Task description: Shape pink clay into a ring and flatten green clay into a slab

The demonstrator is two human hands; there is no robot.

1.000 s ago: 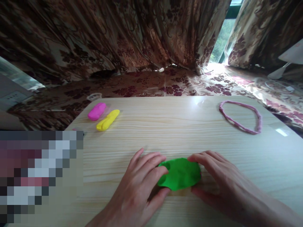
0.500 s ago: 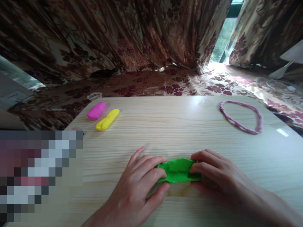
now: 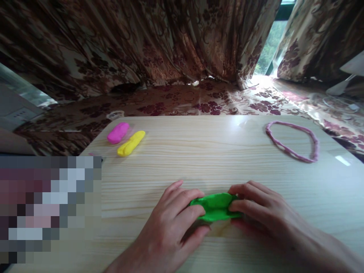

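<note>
left hand (image 3: 163, 223) and right hand (image 3: 267, 210) grip opposite ends of the green clay (image 3: 216, 206), fingers pinching; it's dipped lengthwise, so part-folded imo

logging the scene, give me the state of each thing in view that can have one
green clay piece: flattened, hollowed along its middle, held at both ends
left hand: fingers on the green piece's left end
right hand: fingers on its right end
pink clay piece: short chunky block, lying untouched
yellow clay piece: long, creased, lying untouched
pinkish-purple cord: closed into a loop, lying flat
curtains: parted at right, window showing
</note>
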